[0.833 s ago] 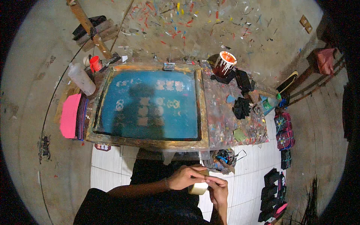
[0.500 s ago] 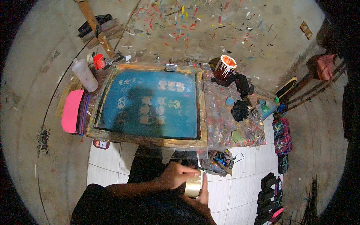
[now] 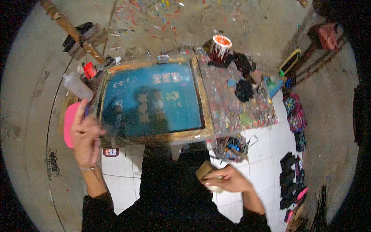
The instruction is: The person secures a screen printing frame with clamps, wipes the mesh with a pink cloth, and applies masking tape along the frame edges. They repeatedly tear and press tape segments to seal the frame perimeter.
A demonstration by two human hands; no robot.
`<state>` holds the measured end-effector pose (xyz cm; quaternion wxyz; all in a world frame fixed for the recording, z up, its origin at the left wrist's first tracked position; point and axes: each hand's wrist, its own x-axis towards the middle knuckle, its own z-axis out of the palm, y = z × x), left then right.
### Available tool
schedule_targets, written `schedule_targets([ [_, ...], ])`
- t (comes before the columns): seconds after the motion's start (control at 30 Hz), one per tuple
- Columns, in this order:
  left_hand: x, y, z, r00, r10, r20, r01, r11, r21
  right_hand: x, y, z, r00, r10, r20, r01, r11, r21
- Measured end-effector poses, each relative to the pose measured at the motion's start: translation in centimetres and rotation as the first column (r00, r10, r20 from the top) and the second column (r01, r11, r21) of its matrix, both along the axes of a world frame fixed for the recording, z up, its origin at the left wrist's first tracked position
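My left hand [image 3: 85, 141] is raised at the left, beside the screen frame's near left corner. Its index finger points up, the other fingers are partly bent, and motion blurs it; I see nothing held. My right hand [image 3: 232, 179] grips a tan roll of tape [image 3: 205, 169] below the table's near edge. In front of me lies a screen printing frame [image 3: 181, 136], wooden-edged, its blue mesh [image 3: 181, 112] marked with pale small figures. Behind my left hand is a stack of pink sheets [image 3: 69, 129], partly hidden.
A whitish plastic bottle [image 3: 78, 87] and a red cup [image 3: 90, 70] stand left of the frame. On the paint-spattered table [image 3: 220, 100] are a dripping paint can [image 3: 221, 46] and a black crumpled cloth [image 3: 244, 91]. A cluttered container [image 3: 234, 149] sits below the table's edge.
My hands have parted from around the tape roll. The left has swung up and left toward the pink sheets; the right has kept the roll, now tilted. The view has shifted.
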<state>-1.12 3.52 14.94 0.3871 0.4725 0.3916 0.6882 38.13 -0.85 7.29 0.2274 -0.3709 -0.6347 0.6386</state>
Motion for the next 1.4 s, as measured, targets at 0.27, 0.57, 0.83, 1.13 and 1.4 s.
schedule_targets([
  [0.27,-15.5,-14.0,0.1,0.782,0.383,0.491,-0.424,0.905,-0.03,0.6,2.4,15.9,0.909,0.012,0.417,-0.356,0.544,0.76],
  [0.57,-6.9,-10.4,3.4,0.672,-0.448,0.59,0.235,0.884,0.403,-0.8,0.4,16.0,0.887,-0.353,0.298,-0.091,0.499,0.862],
  [0.83,-8.4,-9.2,2.3,0.704,-0.341,0.623,0.181,0.934,0.307,0.0,2.0,14.3,0.878,-0.386,0.284,-0.048,0.519,0.853],
  [1.13,-2.9,-1.9,1.0,0.698,0.443,0.563,-0.494,0.867,-0.071,9.5,14.1,0.9,0.543,-0.728,0.417,0.293,0.63,0.719],
  [1.4,-7.2,-1.4,-3.9,0.73,-0.207,0.652,0.122,0.977,0.174,20.2,25.1,-11.8,-0.161,-0.745,0.647,-0.069,0.663,0.746],
])
